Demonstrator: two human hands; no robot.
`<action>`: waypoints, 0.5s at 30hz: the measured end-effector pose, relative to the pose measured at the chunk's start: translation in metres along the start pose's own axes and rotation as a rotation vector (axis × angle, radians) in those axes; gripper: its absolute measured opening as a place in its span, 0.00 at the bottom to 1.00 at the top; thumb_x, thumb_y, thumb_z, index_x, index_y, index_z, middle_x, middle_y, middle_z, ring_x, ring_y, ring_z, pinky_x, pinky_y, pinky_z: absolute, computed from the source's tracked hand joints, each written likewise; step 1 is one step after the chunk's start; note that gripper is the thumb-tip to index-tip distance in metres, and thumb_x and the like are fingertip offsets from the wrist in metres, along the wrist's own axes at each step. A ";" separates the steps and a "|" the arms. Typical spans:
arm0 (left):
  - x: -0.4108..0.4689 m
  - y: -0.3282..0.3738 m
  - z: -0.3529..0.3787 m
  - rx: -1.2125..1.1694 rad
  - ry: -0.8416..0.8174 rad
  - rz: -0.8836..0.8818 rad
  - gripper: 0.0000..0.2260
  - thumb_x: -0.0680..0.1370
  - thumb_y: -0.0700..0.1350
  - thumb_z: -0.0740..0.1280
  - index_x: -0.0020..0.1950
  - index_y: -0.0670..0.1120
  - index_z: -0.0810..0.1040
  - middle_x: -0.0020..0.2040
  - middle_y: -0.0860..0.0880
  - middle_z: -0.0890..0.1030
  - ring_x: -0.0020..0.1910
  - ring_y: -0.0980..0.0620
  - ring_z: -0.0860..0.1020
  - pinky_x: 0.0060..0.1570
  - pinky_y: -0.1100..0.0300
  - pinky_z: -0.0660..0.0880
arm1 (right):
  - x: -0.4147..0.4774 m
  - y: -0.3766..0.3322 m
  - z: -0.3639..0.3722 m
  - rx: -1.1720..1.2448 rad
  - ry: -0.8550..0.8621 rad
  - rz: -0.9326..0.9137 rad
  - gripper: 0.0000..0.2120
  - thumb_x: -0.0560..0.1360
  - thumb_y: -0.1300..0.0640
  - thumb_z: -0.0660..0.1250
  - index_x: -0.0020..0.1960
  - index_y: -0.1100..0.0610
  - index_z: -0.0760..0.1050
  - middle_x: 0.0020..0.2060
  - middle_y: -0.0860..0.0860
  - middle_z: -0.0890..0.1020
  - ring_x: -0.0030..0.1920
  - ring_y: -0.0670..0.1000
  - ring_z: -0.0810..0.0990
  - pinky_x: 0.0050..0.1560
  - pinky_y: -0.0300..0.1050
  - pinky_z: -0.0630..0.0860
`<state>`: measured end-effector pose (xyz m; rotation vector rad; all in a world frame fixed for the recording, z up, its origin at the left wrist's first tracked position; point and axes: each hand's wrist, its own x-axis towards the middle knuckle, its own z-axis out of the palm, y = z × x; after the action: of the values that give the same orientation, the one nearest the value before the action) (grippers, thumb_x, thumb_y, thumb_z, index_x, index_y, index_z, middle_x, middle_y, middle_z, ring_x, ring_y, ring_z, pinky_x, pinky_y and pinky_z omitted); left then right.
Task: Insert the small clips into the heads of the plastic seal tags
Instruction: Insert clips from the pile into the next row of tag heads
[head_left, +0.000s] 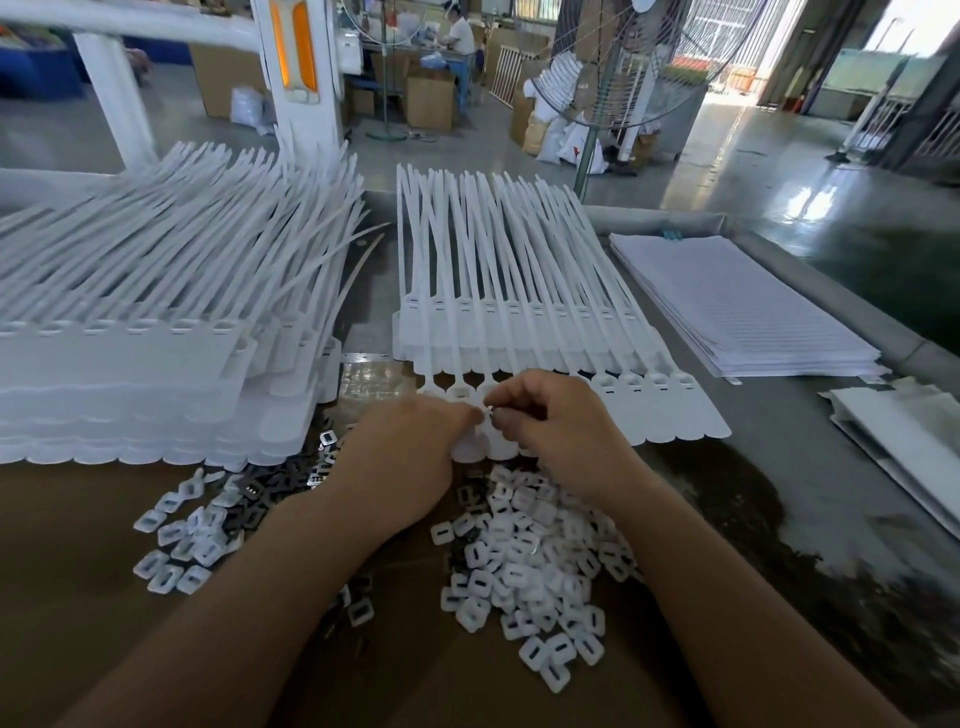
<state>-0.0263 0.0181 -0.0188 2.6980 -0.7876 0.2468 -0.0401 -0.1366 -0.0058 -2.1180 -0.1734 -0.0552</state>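
A connected row of white plastic seal tags (524, 332) lies in the middle of the table, heads toward me. My left hand (400, 457) and my right hand (550, 426) meet over the third head from the left. Between the fingertips of both hands sits a small metal clip (489, 410), pinched just above that head. Loose white plastic caps (524, 571) are heaped under my right wrist. Small dark metal clips (291, 478) lie scattered beside my left hand. The head under my fingers is mostly hidden.
A tall stack of seal tag sheets (145, 332) fills the left side. A pile of lined white sheets (737, 306) and a folded bag (904, 431) lie at the right. A standing fan (618, 62) rises behind the table. Brown cardboard (78, 519) covers the near table.
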 end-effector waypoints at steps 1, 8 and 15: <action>-0.001 0.001 0.001 0.025 -0.004 0.004 0.22 0.75 0.38 0.56 0.66 0.55 0.70 0.54 0.49 0.79 0.50 0.51 0.76 0.45 0.62 0.70 | 0.001 0.000 -0.001 -0.003 0.001 0.004 0.10 0.74 0.62 0.66 0.41 0.47 0.75 0.34 0.41 0.77 0.36 0.37 0.75 0.41 0.31 0.72; -0.001 0.011 0.007 0.101 -0.088 0.003 0.20 0.74 0.36 0.56 0.63 0.49 0.73 0.61 0.50 0.76 0.57 0.52 0.75 0.54 0.57 0.74 | 0.009 -0.004 -0.002 -0.084 0.057 -0.012 0.09 0.76 0.60 0.63 0.39 0.50 0.75 0.32 0.45 0.80 0.31 0.39 0.76 0.36 0.31 0.73; -0.002 0.014 0.007 0.123 -0.091 0.026 0.15 0.75 0.38 0.56 0.59 0.47 0.73 0.57 0.50 0.75 0.55 0.52 0.70 0.50 0.60 0.70 | 0.033 -0.015 0.006 -0.120 0.069 0.020 0.06 0.72 0.63 0.69 0.42 0.53 0.76 0.34 0.48 0.81 0.36 0.47 0.80 0.42 0.38 0.79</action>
<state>-0.0354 0.0050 -0.0227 2.8331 -0.8602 0.1844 -0.0096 -0.1199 0.0075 -2.2331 -0.1095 -0.1295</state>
